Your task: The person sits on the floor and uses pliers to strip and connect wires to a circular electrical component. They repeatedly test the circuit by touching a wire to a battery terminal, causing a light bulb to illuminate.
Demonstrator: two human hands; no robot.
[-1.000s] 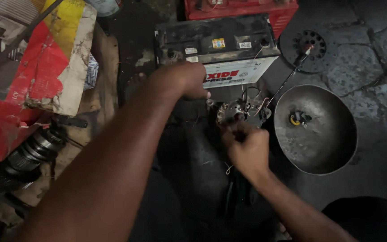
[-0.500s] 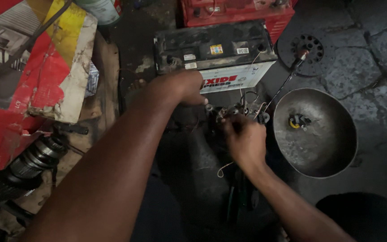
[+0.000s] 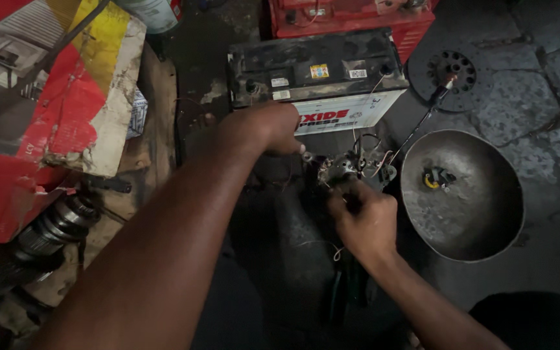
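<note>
i see my left hand (image 3: 264,129) curled closed against the near face of the black-topped battery (image 3: 312,74), fingertips touching a small wired metal part (image 3: 345,170) just in front of it. my right hand (image 3: 365,223) is fisted around something at that part's near side; i cannot tell what. 1 round metal bowl (image 3: 474,220) sits to the right, 1 torn red and yellow carton (image 3: 53,110) far left.

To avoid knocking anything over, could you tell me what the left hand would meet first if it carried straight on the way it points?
Probably the black-topped battery: the left hand points up-right and seems to sit just before its white front, though depth is unclear.
</note>
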